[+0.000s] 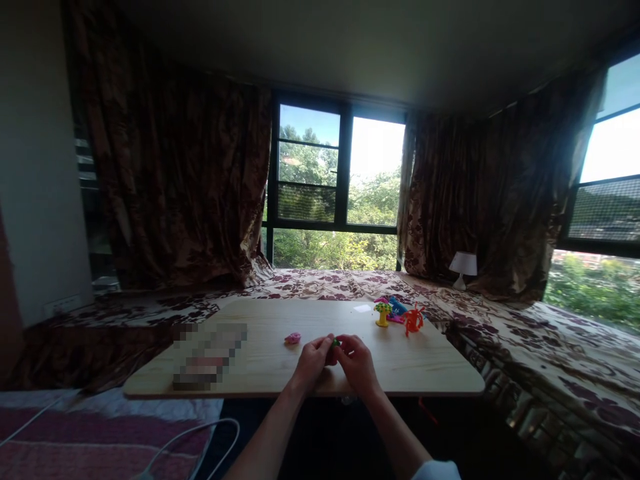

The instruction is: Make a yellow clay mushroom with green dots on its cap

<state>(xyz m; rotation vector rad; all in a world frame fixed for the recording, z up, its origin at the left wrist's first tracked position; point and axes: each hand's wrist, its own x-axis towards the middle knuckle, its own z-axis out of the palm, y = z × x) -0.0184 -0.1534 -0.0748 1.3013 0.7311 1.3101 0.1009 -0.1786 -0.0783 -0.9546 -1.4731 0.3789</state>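
Observation:
My left hand (313,361) and my right hand (357,361) meet over the near middle of a light wooden table (260,327). Both have their fingers pinched together on a small green and red toy piece (335,344) held between them. A small pink piece (293,338) lies on the table just left of my left hand. Farther back on the right stand a yellow and green toy (383,313), an orange spiky toy (413,319), and blue and pink pieces (397,308).
A blurred patch (210,357) covers the table's left part. A small white slip (362,309) lies near the far edge. Floral bedding (525,333) surrounds the table, with a small white lamp (463,269) by the curtains. A white cable (190,437) runs at lower left.

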